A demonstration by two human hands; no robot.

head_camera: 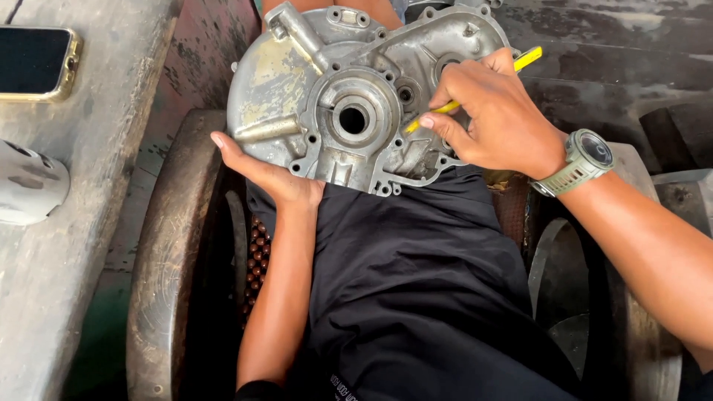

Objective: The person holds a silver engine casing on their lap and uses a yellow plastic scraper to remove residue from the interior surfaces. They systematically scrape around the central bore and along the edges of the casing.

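A: Items at far left?
B: A phone [35, 62] lies screen-up on the grey bench [89, 148]; a pale rounded part [26, 186] sits below it.

A: Left hand?
B: The left hand [271, 174] is open, palm up, supporting the lower left edge of the aluminium engine casing [327, 89], which rests tilted on the lap.

A: Right hand?
B: The right hand [494, 119], with a green wristwatch [583, 160], is closed on a yellow tool [475, 93], tip against the casing's right half.

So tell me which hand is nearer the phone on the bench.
Left. The left hand props the metal engine cover's lower edge, nearer the phone; the right hand holds a yellow tool on the far side.
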